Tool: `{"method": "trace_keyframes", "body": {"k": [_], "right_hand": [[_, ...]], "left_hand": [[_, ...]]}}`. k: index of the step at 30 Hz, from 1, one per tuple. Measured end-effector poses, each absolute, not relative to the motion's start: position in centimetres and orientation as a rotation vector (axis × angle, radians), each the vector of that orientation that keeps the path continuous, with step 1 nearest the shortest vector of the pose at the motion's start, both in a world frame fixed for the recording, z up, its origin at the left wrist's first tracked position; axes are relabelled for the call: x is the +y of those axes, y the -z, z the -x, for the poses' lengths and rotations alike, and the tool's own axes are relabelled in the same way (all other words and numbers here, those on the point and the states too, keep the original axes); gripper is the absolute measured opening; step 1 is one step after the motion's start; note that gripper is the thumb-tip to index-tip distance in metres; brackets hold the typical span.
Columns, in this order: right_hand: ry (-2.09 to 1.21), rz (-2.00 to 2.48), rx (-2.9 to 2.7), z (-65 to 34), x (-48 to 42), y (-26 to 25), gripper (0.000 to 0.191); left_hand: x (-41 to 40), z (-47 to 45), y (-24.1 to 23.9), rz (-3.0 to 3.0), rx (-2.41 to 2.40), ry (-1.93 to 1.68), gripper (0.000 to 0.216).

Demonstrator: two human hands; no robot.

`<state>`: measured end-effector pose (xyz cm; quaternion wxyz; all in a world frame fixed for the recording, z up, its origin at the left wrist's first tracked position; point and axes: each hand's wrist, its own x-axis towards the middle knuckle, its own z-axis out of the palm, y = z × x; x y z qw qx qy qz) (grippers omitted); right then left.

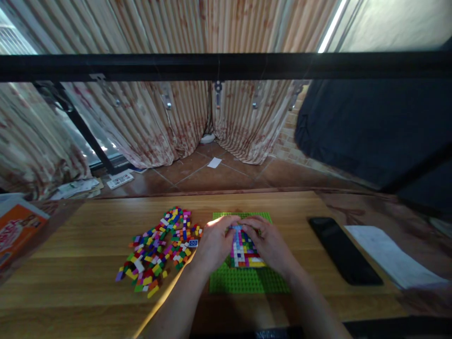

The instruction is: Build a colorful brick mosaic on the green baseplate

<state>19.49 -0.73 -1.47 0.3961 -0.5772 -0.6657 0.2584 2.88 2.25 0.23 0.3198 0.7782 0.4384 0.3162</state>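
A green studded baseplate point(247, 281) lies on the wooden table. On it sits a block of many-coloured toy bricks point(243, 254), with white, pink, red, yellow and blue pieces in rows. My left hand point(216, 239) is curled around the left and far side of this block. From the other side my right hand point(265, 241) grips the block, its fingers bent over the far right corner. The fingertips of both hands nearly meet at the far edge. Whether a small loose brick is between them is hidden.
A spread pile of loose toy bricks point(158, 252) lies left of the baseplate, with a blue piece point(193, 243) close to my left hand. To the right are a black phone point(344, 249) and a white paper sheet point(391, 254). An orange box point(17, 230) stands far left.
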Motion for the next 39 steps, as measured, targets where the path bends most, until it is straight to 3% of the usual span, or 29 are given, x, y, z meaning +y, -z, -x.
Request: {"method": "trace_keyframes", "body": {"k": [10,39], "right_hand": [[-0.743,1.478,-1.669,-19.4,-0.8,1.3,0.022],[-0.826,1.511,-1.638,-19.9,-1.0,1.3,0.025]], "left_hand": [[2.3,-1.9,-0.5,-2.005,1.217,-0.805,0.023],[3.0,-1.7,1.6,-1.58,1.167,-0.89,0.023]]}}
